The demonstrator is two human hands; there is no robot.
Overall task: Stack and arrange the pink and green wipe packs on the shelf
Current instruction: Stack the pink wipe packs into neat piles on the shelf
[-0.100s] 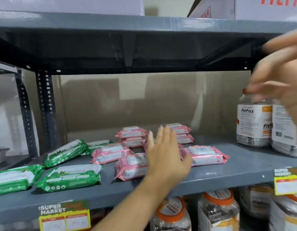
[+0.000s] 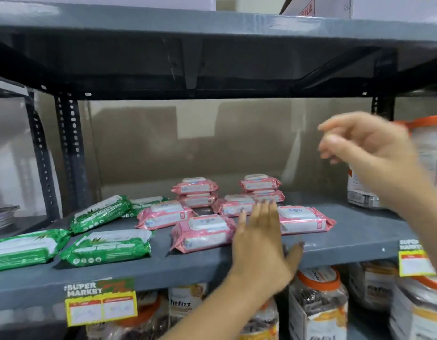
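Observation:
Several pink wipe packs lie on the grey shelf. Two short stacks stand at the back; loose pink packs lie in front. Green wipe packs lie at the left, one more behind. My left hand is flat with fingers spread, between two front pink packs, holding nothing. My right hand hovers blurred above the shelf at the right, fingers loosely curled, nothing in it.
Large jars with orange lids stand at the shelf's right end, behind my right arm. More jars fill the shelf below. Price tags hang on the front edge. An upper shelf carrying cardboard boxes hangs overhead.
My right hand has dropped down and leftward from the upper right corner. My left hand stays over the front pink packs, shifted slightly toward the shelf's front edge.

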